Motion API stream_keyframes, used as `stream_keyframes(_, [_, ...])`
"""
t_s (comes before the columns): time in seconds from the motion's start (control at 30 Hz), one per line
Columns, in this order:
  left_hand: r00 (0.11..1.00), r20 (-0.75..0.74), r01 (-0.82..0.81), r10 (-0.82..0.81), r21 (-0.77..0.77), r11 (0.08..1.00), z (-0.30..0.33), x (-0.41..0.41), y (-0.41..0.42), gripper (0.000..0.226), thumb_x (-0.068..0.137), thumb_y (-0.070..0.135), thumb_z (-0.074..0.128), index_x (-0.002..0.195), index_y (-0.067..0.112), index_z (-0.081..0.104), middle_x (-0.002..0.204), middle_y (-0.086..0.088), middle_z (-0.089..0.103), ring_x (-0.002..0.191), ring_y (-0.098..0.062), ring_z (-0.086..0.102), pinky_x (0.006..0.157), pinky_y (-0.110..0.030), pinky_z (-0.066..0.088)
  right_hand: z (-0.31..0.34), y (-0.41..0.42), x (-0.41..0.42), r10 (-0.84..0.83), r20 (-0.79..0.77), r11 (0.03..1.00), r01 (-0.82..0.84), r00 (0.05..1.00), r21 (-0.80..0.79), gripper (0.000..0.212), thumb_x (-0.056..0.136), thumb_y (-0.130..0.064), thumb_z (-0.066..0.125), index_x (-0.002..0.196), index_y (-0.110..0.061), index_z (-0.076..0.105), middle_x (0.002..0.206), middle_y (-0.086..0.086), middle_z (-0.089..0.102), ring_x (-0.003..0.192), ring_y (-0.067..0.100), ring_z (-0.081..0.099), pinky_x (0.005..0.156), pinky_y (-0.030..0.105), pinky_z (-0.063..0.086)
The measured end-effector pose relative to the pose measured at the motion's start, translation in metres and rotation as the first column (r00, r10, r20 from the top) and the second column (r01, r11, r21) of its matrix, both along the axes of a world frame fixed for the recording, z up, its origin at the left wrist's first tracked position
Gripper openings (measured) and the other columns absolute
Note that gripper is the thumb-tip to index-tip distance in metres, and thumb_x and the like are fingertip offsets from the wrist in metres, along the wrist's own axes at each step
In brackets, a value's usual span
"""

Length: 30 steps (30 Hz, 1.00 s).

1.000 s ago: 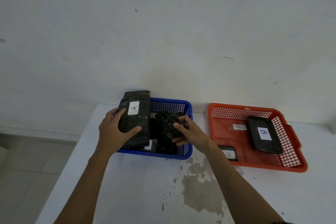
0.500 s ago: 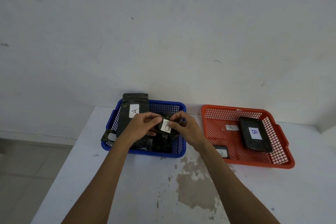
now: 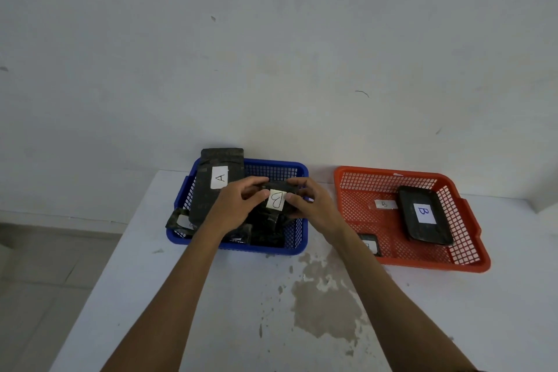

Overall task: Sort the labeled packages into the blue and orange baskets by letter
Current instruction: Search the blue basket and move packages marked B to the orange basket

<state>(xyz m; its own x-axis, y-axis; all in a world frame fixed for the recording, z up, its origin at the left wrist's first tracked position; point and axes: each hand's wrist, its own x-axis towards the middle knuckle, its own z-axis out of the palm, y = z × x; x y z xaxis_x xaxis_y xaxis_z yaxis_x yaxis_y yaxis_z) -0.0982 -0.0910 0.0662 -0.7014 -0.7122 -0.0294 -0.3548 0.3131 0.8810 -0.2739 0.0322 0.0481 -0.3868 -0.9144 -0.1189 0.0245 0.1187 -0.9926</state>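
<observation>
A small dark package with a white label reading B (image 3: 276,200) is held over the blue basket (image 3: 297,243) between my left hand (image 3: 234,205) and my right hand (image 3: 312,205), fingers pinching its two ends. A tall dark package labeled A (image 3: 218,181) leans upright against the blue basket's back left corner. Several more dark packages lie under my hands in that basket, and one (image 3: 180,222) hangs over its left rim. The orange basket (image 3: 471,263) to the right holds a black package labeled B (image 3: 424,214), a small label (image 3: 384,204) and another small package (image 3: 370,244).
Both baskets stand on a white table (image 3: 181,311) against a white wall. A large brownish stain (image 3: 326,302) marks the table in front of the baskets. The table's left edge drops to a tiled floor (image 3: 36,281).
My left hand let go of the A package, which now leans in the blue basket. Both hands joined on the small B package and lifted it slightly with its label facing up.
</observation>
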Motion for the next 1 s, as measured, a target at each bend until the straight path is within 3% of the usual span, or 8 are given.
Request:
stream_keyframes(0.13, [0.996,0.024,0.086,-0.085,-0.035,0.996,-0.017,-0.025,0.018,0.044,0.095,0.037,0.058,0.138,0.027,0.054,0.127,0.006,0.065,0.113,-0.004,0.061,0.092,-0.02,0.051,-0.014,0.034,-0.02,0.049,-0.185,0.997,-0.036,0.981,0.075,0.026,0.095,-0.029,0.068,0.12,-0.021,0.064,0.108,0.004,0.071,0.091,0.02,0.074,0.068,0.029,0.062])
stream_keyframes(0.23, [0.996,0.026,0.085,-0.086,0.038,0.996,-0.037,-0.042,0.036,0.05,0.096,0.037,0.057,0.143,0.021,0.05,0.137,0.004,0.059,0.121,-0.004,0.055,0.1,-0.018,0.045,-0.032,0.077,-0.049,-0.12,-0.193,0.981,0.146,0.974,0.125,0.022,0.093,-0.031,0.071,0.114,-0.026,0.067,0.106,-0.003,0.074,0.093,0.013,0.073,0.074,0.024,0.056])
stream_keyframes(0.33, [0.989,0.124,0.073,-0.079,0.051,0.996,-0.063,-0.049,0.053,0.052,0.097,0.038,0.056,0.144,0.017,0.047,0.145,0.0,0.051,0.131,-0.018,0.049,0.109,-0.038,0.043,-0.052,0.131,-0.088,-0.355,-0.397,0.84,0.475,0.846,0.261,0.029,0.092,-0.029,0.072,0.118,-0.019,0.066,0.112,0.0,0.072,0.096,0.015,0.069,0.084,0.032,0.057])
stream_keyframes(0.4, [0.979,0.18,0.079,-0.096,0.099,0.992,-0.078,-0.051,0.062,0.054,0.097,0.037,0.057,0.145,0.017,0.045,0.146,-0.002,0.048,0.132,-0.021,0.049,0.11,-0.042,0.043,-0.063,0.163,-0.11,-0.398,-0.568,0.713,0.632,0.721,0.303,0.033,0.092,-0.032,0.072,0.12,-0.015,0.066,0.112,0.004,0.072,0.1,0.02,0.067,0.088,0.035,0.055])
stream_keyframes(0.53, [0.972,0.218,0.051,-0.09,0.176,0.983,-0.098,-0.055,0.073,0.052,0.095,0.034,0.061,0.143,0.017,0.048,0.139,-0.004,0.055,0.115,-0.015,0.057,0.097,-0.032,0.049,-0.07,0.182,-0.13,-0.174,-0.785,0.595,0.698,0.595,0.398,0.033,0.093,-0.051,0.064,0.11,-0.023,0.068,0.101,-0.001,0.074,0.095,0.02,0.069,0.1,0.045,0.05])
stream_keyframes(0.67, [0.976,0.206,0.023,-0.066,0.201,0.979,-0.105,-0.06,0.072,0.048,0.094,0.032,0.062,0.139,0.019,0.052,0.132,-0.002,0.059,0.106,-0.012,0.058,0.089,-0.026,0.047,-0.078,0.172,-0.137,-0.024,-0.801,0.507,0.698,0.599,0.506,0.034,0.094,-0.054,0.059,0.099,-0.023,0.07,0.095,0.0,0.074,0.097,0.023,0.07,0.107,0.045,0.039])
stream_keyframes(0.8, [0.977,0.206,0.004,-0.053,0.229,0.973,-0.107,-0.059,0.068,0.045,0.094,0.032,0.063,0.136,0.019,0.056,0.128,0.0,0.062,0.11,-0.015,0.061,0.095,-0.031,0.05,-0.081,0.17,-0.145,0.073,-0.761,0.486,0.643,0.645,0.592,0.038,0.091,-0.06,0.059,0.093,-0.023,0.067,0.093,0.0,0.073,0.098,0.023,0.069,0.111,0.049,0.036])
stream_keyframes(1.0, [0.988,0.157,-0.046,0.016,0.193,0.98,-0.095,-0.054,0.068,0.025,0.095,0.024,0.063,0.119,0.024,0.066,0.108,0.008,0.068,0.102,-0.011,0.064,0.093,-0.037,0.055,-0.082,0.176,-0.146,-0.037,-0.784,0.545,0.671,0.619,0.504,0.037,0.088,-0.061,0.065,0.092,-0.024,0.071,0.092,-0.003,0.074,0.095,0.021,0.07,0.108,0.05,0.04])
